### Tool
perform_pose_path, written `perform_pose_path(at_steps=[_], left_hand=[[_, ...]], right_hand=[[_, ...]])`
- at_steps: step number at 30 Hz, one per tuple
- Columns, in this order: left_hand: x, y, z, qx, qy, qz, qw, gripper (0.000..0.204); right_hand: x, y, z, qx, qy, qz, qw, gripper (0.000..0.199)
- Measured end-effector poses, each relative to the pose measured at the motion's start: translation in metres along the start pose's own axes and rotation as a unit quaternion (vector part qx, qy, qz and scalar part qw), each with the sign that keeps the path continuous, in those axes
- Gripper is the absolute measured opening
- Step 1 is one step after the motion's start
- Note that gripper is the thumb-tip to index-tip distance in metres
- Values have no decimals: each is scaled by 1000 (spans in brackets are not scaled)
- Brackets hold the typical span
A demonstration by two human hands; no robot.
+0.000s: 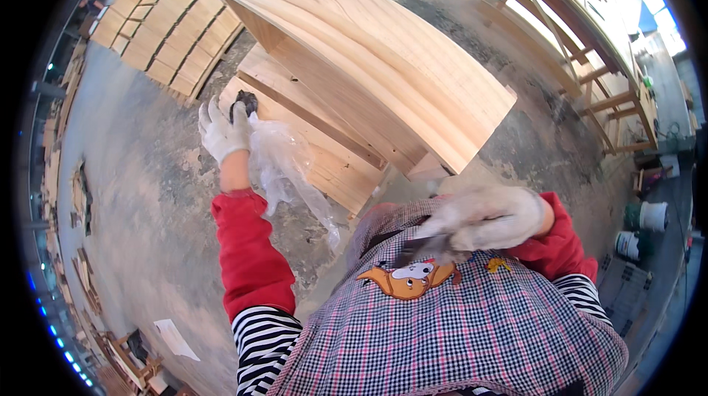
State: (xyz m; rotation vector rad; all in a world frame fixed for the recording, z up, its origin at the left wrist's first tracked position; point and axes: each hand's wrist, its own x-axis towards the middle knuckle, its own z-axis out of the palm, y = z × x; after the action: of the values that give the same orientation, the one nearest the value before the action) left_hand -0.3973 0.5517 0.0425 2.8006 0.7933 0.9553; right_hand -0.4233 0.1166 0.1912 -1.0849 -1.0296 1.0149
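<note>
My left hand (223, 130), in a white glove, is held with fingers spread at the near-left end of the wooden boards. Beside its thumb sits a dark crumpled lump (245, 103), at the mouth of a clear plastic bag (280, 156) draped over the board's edge. My right hand (494, 219), gloved and smeared by motion, is in front of my apron. Its fingers are closed around a dark flat-bladed tool (422, 250), whose exact kind is blurred. Ahead of me, a pale wooden box (376, 42) rests on its side over a lower wooden piece (332, 171).
Stacked wooden boxes (166, 27) stand at the far left. At the right is a long wooden workbench (582, 49), with white buckets (652, 217) nearer me. A white sheet (177, 339) lies on the concrete floor (147, 212) at the lower left.
</note>
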Motion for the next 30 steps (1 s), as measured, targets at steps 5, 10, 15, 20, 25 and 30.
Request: perform_pose_path(at_steps=[5, 10, 15, 20, 25, 30], left_hand=[[-69, 126, -99, -448, -238, 100, 856, 64], [-147, 201, -89, -543, -481, 81, 684, 61], [-178, 245, -80, -562, -290, 81, 771, 31], [-202, 279, -90, -554, -238, 66, 795, 27], [-200, 296, -98, -552, -220, 42, 803, 28], [-145, 315, -153, -587, -222, -34, 778, 23]], right_hand=[[-48, -32, -16, 168, 159, -83, 969, 37], [-87, -39, -38, 160, 303, -25, 939, 42], [-126, -28, -58, 162, 336, 14, 928, 43], [-150, -23, -72, 157, 365, 46, 916, 43], [-160, -26, -71, 150, 357, 71, 919, 44], [-159, -32, -72, 71, 280, 66, 955, 48]])
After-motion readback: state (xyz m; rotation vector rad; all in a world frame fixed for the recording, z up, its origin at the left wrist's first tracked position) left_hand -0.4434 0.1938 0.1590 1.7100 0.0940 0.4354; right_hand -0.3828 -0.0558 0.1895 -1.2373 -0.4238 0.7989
